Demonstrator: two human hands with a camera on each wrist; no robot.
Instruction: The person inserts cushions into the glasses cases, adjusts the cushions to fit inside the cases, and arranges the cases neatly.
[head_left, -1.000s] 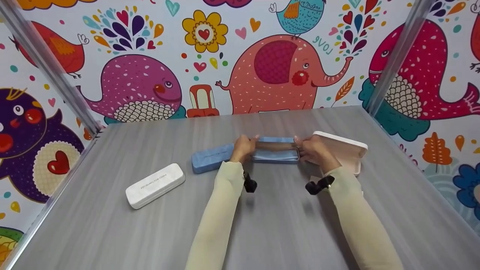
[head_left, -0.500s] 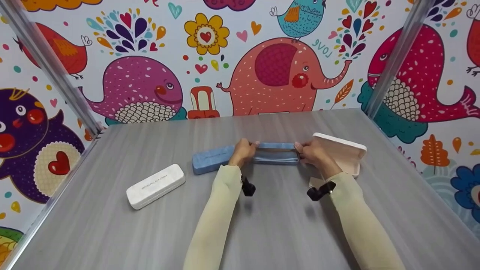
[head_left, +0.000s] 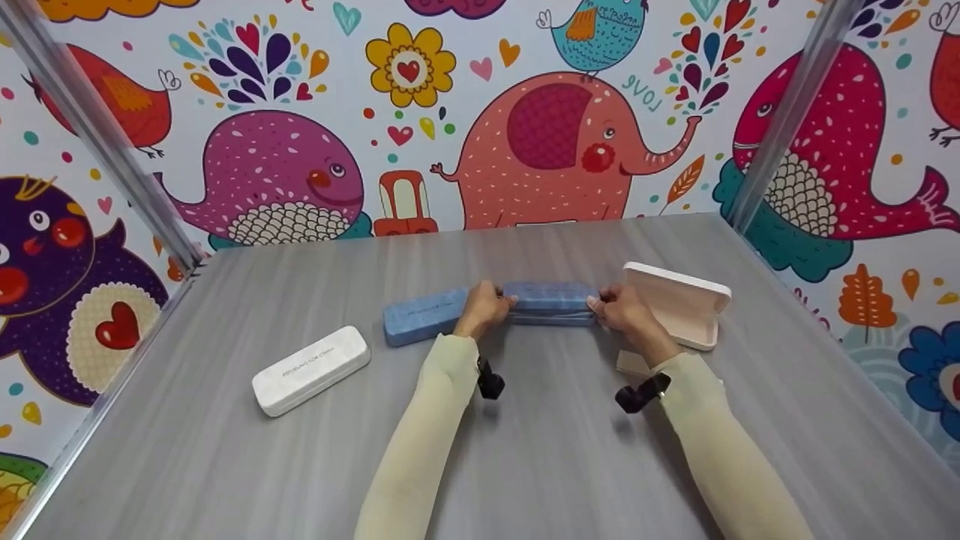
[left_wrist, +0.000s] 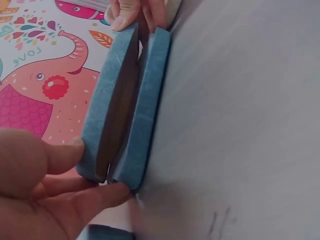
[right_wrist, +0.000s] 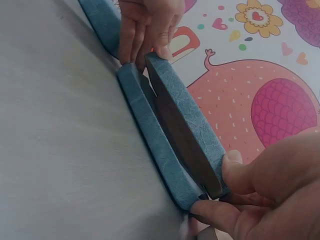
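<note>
A blue glasses case (head_left: 551,298) lies at the back middle of the table, its lid lowered most of the way with a narrow gap along the front. My left hand (head_left: 485,309) grips its left end; in the left wrist view the thumb (left_wrist: 67,154) is on the lid and a finger lies against the base. At the right end my right hand (head_left: 624,309) does likewise, its thumb (right_wrist: 234,167) on the lid in the right wrist view. The dark inner side of the lid (right_wrist: 177,127) shows through the gap.
Left of my left hand lies a second blue case (head_left: 425,316), closed. A closed white case (head_left: 311,371) is farther left. An open white case (head_left: 679,304) stands beside my right hand, and a small beige piece (head_left: 632,363) lies below that wrist.
The blue case's lid has swung down toward me, from wide open to nearly closed. Both hands have stayed at its ends.
</note>
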